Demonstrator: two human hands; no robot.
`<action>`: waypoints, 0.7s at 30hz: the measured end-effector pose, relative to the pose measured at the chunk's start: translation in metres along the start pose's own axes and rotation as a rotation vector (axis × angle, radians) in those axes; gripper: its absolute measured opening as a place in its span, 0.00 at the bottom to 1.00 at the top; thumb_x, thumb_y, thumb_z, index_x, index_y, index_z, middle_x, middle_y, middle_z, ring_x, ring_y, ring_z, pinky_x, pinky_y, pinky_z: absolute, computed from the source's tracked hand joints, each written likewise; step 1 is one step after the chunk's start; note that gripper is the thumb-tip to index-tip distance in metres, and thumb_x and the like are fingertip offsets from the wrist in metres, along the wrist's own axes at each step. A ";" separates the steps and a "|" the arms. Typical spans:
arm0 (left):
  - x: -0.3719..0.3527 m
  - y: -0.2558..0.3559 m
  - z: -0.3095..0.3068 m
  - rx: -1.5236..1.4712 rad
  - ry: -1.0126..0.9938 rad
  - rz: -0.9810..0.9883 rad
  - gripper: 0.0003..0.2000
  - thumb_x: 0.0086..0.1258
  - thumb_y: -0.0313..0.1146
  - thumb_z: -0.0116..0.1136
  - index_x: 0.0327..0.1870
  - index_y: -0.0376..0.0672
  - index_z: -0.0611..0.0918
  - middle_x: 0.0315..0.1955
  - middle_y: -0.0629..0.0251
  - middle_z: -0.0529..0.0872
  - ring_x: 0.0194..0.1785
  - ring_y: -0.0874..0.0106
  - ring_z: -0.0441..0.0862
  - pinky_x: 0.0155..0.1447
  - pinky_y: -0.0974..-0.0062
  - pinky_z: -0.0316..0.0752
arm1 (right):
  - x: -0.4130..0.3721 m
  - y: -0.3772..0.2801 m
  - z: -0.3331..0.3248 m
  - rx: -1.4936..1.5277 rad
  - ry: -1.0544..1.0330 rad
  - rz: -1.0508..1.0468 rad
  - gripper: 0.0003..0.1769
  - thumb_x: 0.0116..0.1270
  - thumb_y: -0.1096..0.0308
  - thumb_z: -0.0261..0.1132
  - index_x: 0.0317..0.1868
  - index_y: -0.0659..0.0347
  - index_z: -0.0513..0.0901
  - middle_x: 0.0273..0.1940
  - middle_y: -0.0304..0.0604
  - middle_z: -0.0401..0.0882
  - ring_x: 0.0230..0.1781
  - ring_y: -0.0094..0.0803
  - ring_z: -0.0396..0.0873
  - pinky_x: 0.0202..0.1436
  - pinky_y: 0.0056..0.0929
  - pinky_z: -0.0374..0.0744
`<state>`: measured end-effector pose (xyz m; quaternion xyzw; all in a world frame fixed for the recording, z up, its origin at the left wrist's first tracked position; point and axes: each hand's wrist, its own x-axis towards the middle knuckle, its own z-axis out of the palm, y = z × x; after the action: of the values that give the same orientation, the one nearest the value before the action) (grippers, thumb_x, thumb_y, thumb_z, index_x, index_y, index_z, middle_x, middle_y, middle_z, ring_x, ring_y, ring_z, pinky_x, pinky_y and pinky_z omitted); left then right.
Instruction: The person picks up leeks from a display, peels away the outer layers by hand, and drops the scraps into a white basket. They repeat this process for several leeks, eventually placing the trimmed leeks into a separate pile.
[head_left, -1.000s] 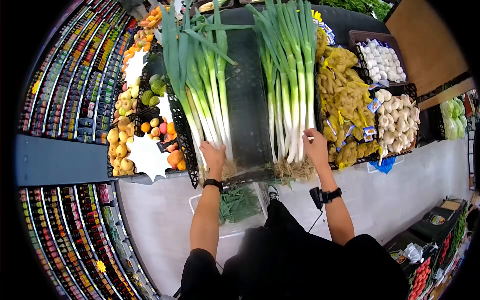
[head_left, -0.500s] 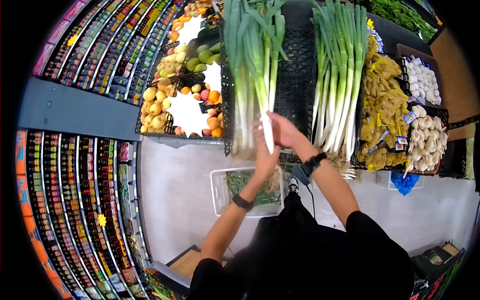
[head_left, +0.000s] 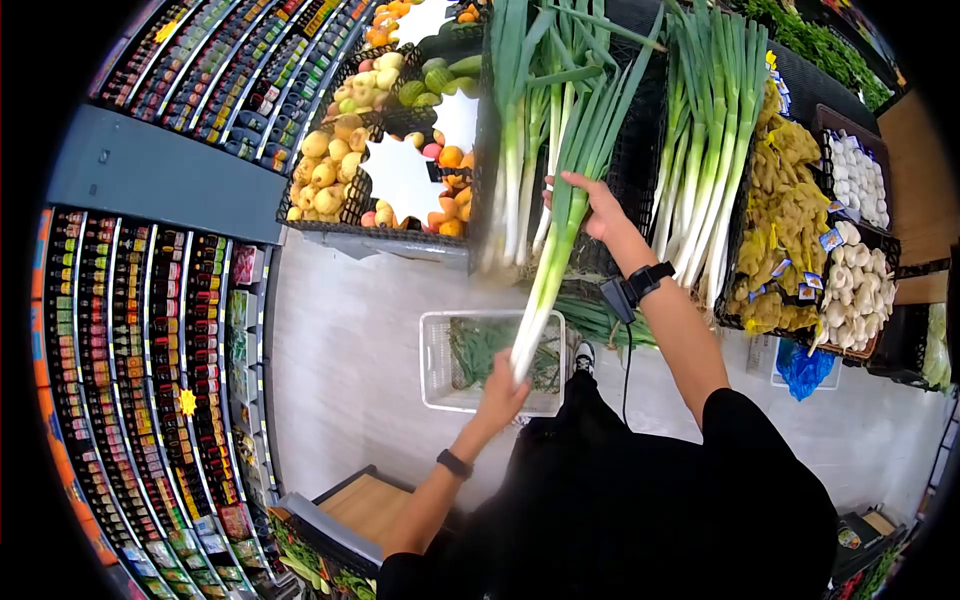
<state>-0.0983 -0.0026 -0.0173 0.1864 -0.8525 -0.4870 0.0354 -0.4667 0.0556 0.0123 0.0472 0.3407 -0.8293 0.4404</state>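
A long leek (head_left: 548, 283) slants across the middle of the view, its white end low and its green leaves up over the black crate. My right hand (head_left: 597, 210) is closed round its green part. Down at the white root end, my left hand (head_left: 503, 395) grips the same leek. Behind it lie several more leeks (head_left: 513, 185) in the crate, and another bunch of leeks (head_left: 705, 150) fills the section to the right. Below the held leek, a white plastic basket (head_left: 431, 355) with green leaf scraps stands on the floor.
Fruit crates (head_left: 350, 205) adjoin the leeks on the left. To the right are yellow net bags (head_left: 775, 210) and garlic (head_left: 855, 285). A blue plastic bag (head_left: 805, 370) hangs below. Shelves of bottles (head_left: 150, 360) line the far left. Green leaves (head_left: 605, 322) lie beside the basket.
The leek has come down toward me and tilted, its white end now over the basket. My left hand moved down with that end; my right hand now holds the green part higher up.
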 end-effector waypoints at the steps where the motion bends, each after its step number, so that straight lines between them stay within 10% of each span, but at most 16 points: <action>1: -0.004 -0.008 0.000 -0.004 0.003 -0.011 0.24 0.68 0.29 0.56 0.63 0.38 0.63 0.42 0.45 0.81 0.42 0.50 0.82 0.46 0.57 0.76 | -0.005 0.007 0.001 -0.008 -0.040 -0.014 0.21 0.64 0.70 0.68 0.53 0.72 0.75 0.48 0.53 0.82 0.44 0.43 0.84 0.51 0.40 0.86; 5: 0.002 -0.018 0.000 -0.625 0.022 -0.276 0.13 0.76 0.33 0.50 0.55 0.35 0.74 0.40 0.64 0.78 0.39 0.77 0.73 0.46 0.74 0.72 | -0.002 0.006 0.008 0.042 -0.159 -0.059 0.27 0.65 0.64 0.65 0.59 0.74 0.76 0.52 0.53 0.80 0.51 0.40 0.81 0.58 0.36 0.82; 11: 0.135 0.043 0.013 -0.207 0.320 -0.006 0.16 0.77 0.37 0.50 0.56 0.34 0.71 0.39 0.53 0.81 0.39 0.59 0.78 0.47 0.62 0.73 | 0.033 -0.086 0.076 -0.137 -0.261 -0.361 0.26 0.63 0.75 0.67 0.60 0.75 0.73 0.53 0.55 0.80 0.53 0.43 0.82 0.58 0.38 0.83; 17: 0.240 0.077 0.016 0.021 0.461 0.063 0.15 0.75 0.32 0.49 0.56 0.32 0.70 0.45 0.39 0.79 0.50 0.43 0.76 0.54 0.53 0.69 | 0.059 -0.103 0.036 -0.590 0.298 -0.457 0.20 0.52 0.84 0.71 0.46 0.69 0.76 0.35 0.50 0.82 0.28 0.38 0.84 0.26 0.35 0.83; 21: 0.259 0.020 0.031 0.127 0.473 0.137 0.16 0.65 0.23 0.56 0.54 0.35 0.71 0.43 0.41 0.79 0.49 0.43 0.76 0.52 0.52 0.71 | -0.001 -0.118 0.034 -0.556 0.318 -0.575 0.24 0.54 0.79 0.74 0.49 0.67 0.73 0.35 0.46 0.82 0.27 0.34 0.83 0.24 0.31 0.82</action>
<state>-0.3518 -0.0595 -0.0481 0.2390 -0.8601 -0.3716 0.2550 -0.5486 0.0804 0.1003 -0.0430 0.6142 -0.7773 0.1292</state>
